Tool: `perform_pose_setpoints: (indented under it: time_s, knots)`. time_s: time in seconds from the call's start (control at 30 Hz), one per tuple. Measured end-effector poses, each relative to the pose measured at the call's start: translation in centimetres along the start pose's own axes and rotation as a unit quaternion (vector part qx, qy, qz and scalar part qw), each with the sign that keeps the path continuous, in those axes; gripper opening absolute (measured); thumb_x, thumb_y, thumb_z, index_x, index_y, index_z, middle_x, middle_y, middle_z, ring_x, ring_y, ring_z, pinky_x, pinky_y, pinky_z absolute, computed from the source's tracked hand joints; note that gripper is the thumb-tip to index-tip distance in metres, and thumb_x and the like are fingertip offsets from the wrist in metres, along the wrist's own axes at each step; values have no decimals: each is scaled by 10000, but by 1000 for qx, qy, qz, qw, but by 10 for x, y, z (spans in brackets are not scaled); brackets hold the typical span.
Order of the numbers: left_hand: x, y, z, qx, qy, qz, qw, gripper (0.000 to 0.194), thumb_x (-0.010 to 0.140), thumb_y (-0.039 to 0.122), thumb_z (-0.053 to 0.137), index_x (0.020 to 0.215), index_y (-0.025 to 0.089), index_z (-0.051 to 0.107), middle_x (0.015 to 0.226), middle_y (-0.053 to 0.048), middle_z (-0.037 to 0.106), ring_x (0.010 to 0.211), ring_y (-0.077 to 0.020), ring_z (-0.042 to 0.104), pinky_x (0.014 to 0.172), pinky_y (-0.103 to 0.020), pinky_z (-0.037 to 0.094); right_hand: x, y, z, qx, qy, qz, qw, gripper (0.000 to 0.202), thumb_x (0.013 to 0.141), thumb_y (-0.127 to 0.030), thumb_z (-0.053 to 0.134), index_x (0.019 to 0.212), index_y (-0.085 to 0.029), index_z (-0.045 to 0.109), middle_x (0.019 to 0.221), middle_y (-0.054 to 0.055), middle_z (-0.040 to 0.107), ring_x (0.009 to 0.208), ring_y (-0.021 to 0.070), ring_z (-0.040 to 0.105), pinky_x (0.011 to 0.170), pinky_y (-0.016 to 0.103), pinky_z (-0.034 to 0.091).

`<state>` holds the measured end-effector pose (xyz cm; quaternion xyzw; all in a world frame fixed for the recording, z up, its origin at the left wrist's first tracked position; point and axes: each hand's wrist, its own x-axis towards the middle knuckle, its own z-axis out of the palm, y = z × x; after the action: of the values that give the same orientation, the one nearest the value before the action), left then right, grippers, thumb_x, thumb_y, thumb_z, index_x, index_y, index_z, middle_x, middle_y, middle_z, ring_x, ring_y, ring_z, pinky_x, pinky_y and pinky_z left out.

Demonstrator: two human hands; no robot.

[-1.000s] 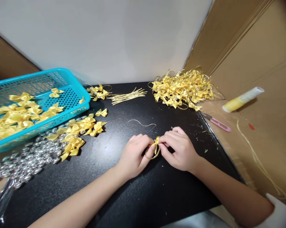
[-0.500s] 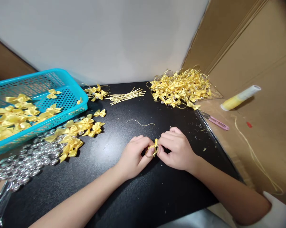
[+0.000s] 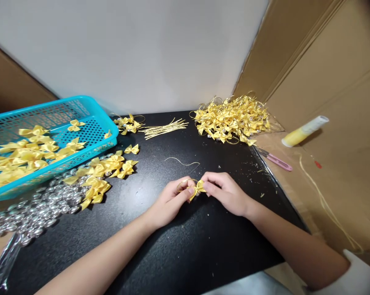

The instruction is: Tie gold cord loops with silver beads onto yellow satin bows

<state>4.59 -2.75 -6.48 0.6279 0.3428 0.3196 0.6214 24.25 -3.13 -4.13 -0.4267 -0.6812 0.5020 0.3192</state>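
A yellow ribbon bow (image 3: 198, 188) with a gold cord loop (image 3: 185, 182) is pinched between my two hands, low over the black table. My left hand (image 3: 175, 198) grips the bow's left side with thumb and fingers, and the loop stands up over its fingers. At the right side of the bow, my right hand (image 3: 224, 192) closes thumb and forefinger on the ribbon. Something small and shiny shows beneath the bow, partly hidden. A thin loose thread (image 3: 181, 162) lies on the table beyond my hands.
To the left stands a turquoise basket (image 3: 103, 143) of yellow bows, beside silver beads (image 3: 40, 209) and loose bows (image 3: 95, 190). Gold cord strips (image 3: 165, 128) lie at the back, near a pile of finished-looking looped bows (image 3: 231, 121). A pink cutter (image 3: 279, 162) rests by the right edge.
The bow has turned so its face now shows, and its loop has swung to the upper left over my left fingers. Both hands have shifted their grip slightly. The view has tilted a little.
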Motion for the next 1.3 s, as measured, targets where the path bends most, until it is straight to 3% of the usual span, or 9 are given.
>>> perform_pose_setpoints:
  time_s: [0.07, 0.23, 0.53, 0.8, 0.9, 1.0, 1.1, 1.17, 1.3]
  knots:
    - [0, 2, 1, -3, -4, 2, 1000, 312, 923, 372, 482, 691, 166, 511, 663, 24, 470, 648, -114, 429, 651, -249, 349, 0, 2, 7, 41, -6, 21, 999, 391, 917, -451, 483, 634, -181, 483, 591, -33, 457, 564, 102, 414, 561, 241, 329]
    - [0, 3, 3, -18, 7, -27, 999, 272, 874, 389, 575, 737, 155, 555, 677, 8, 533, 654, -122, 470, 646, -254, 368, 0, 5, 15, 114, 58, 56, 990, 464, 877, -566, 519, 618, -186, 454, 576, -49, 415, 543, 93, 365, 540, 245, 294]
    - [-2, -5, 5, -25, 57, -38, 997, 290, 848, 422, 607, 758, 170, 495, 672, 20, 505, 629, -116, 448, 619, -249, 357, -1, 7, 23, 175, 90, 47, 979, 476, 880, -584, 507, 614, -194, 442, 562, -52, 402, 527, 94, 352, 534, 248, 301]
    - [-4, -3, 5, 35, 77, 26, 996, 305, 908, 419, 505, 736, 168, 527, 683, 11, 504, 664, -129, 464, 650, -252, 373, -5, 7, 20, 14, 100, -19, 995, 364, 964, -359, 430, 644, -192, 476, 604, -28, 481, 571, 109, 453, 578, 250, 360]
    - [-4, -2, 6, 92, 96, 18, 991, 311, 927, 376, 473, 699, 171, 528, 654, 10, 513, 635, -130, 469, 638, -256, 372, -5, 4, 15, -93, 136, -100, 981, 118, 915, -263, 509, 860, -195, 588, 769, 21, 586, 714, 157, 529, 666, 290, 415]
    - [-4, 0, 7, 115, 104, 25, 988, 301, 917, 352, 478, 676, 175, 517, 628, 19, 504, 608, -125, 453, 611, -250, 358, -5, -1, 11, -140, 159, -165, 963, 274, 819, -245, 651, 1084, -222, 587, 1031, 78, 611, 952, 225, 542, 832, 379, 432]
    - [-3, 4, 6, 106, 93, 10, 990, 294, 893, 312, 483, 634, 175, 503, 596, 26, 496, 590, -121, 444, 598, -245, 347, -6, -5, 9, -97, 119, -177, 972, 27, 840, -245, 626, 856, -231, 609, 988, 56, 604, 957, 221, 539, 860, 395, 420]
    - [-2, 6, 6, 78, 104, -7, 991, 290, 869, 289, 485, 603, 176, 494, 585, 24, 498, 595, -124, 451, 609, -248, 349, -8, -7, 7, -41, 101, -177, 978, 159, 883, -246, 541, 727, -216, 549, 902, 41, 594, 893, 203, 536, 830, 381, 416]
    - [0, 9, 7, 14, 138, -32, 990, 273, 828, 285, 507, 577, 178, 507, 552, 25, 486, 595, -132, 451, 625, -259, 351, -11, -7, 1, 5, 102, -196, 975, 251, 913, -266, 439, 671, -206, 471, 821, 30, 571, 819, 192, 507, 796, 376, 391]
